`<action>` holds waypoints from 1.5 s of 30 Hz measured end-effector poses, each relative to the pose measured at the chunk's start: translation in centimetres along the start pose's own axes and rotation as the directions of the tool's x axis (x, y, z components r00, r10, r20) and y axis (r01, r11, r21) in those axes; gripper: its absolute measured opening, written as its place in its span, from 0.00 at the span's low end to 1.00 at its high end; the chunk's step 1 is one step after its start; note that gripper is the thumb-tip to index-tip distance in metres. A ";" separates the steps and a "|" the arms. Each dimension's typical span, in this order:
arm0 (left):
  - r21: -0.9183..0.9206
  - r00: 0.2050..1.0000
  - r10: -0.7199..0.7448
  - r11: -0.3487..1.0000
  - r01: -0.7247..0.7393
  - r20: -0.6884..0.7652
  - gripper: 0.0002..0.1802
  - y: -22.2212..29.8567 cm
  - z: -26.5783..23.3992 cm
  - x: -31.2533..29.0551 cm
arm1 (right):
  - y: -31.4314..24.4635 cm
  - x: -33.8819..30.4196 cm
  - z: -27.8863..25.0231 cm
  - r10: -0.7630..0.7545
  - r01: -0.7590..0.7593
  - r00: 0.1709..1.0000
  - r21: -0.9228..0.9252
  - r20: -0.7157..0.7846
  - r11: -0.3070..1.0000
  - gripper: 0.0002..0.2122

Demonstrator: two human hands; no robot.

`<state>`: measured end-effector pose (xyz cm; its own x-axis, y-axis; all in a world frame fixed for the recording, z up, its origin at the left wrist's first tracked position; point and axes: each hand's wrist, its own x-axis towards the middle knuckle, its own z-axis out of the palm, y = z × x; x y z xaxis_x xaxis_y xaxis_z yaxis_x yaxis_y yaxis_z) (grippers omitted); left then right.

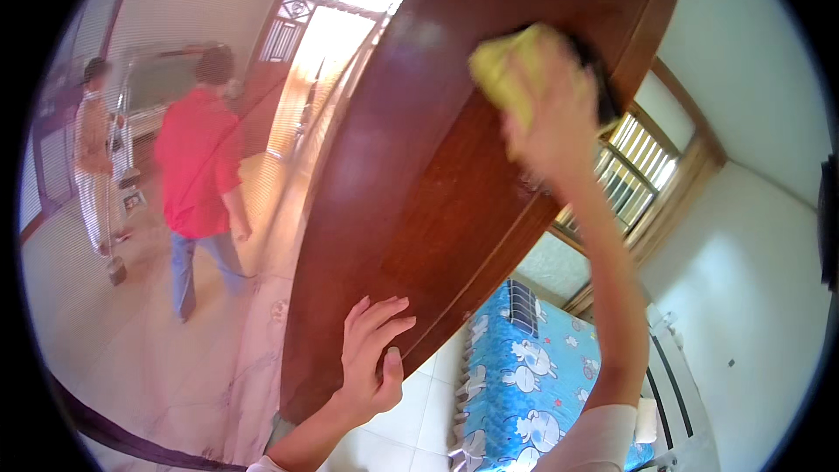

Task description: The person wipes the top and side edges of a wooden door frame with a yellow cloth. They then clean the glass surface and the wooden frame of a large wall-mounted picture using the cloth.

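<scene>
A dark reddish-brown wooden door (419,201) rises through the middle of the view, tilted to the right. High on its face, my right hand (555,105) presses a yellow cloth (507,74) against the wood, with its fingers blurred over the cloth. Something dark shows at the door's edge beside that hand, too unclear to name. Low on the door, my left hand (371,358) has its fingers apart and bent, and it holds nothing. Whether its fingertips touch the wood I cannot tell.
Right of the door stands a bed (533,367) with a blue rabbit-print cover, below a barred window (629,170). Behind a sheer mesh curtain (253,323) on the left, a person in a red shirt (201,157) and another person (94,157) with a long-handled tool stand near a bright doorway.
</scene>
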<state>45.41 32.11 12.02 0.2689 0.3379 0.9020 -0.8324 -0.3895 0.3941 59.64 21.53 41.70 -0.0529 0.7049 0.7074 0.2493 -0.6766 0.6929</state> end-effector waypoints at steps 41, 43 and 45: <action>0.491 0.911 0.077 0.822 -0.289 0.406 0.45 -10.7 9.7 0.4 | 11.6 17.0 4.1 0.089 -0.134 0.955 -0.144 -0.283 0.980 0.28; 0.569 0.942 0.123 0.770 -0.290 0.314 0.47 -11.5 10.5 0.3 | 11.4 17.8 3.6 0.087 -0.119 0.960 -0.105 -0.267 0.987 0.28; 0.583 0.955 0.138 0.765 -0.272 0.264 0.46 -11.6 11.3 0.0 | 11.7 18.3 2.8 0.081 -0.104 0.981 -0.123 -0.179 0.987 0.28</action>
<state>60.50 26.94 9.43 0.2699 0.0423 0.9620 -0.4278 -0.8898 0.1592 64.35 27.13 62.39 -0.2044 0.5983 0.7748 0.1323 -0.7673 0.6275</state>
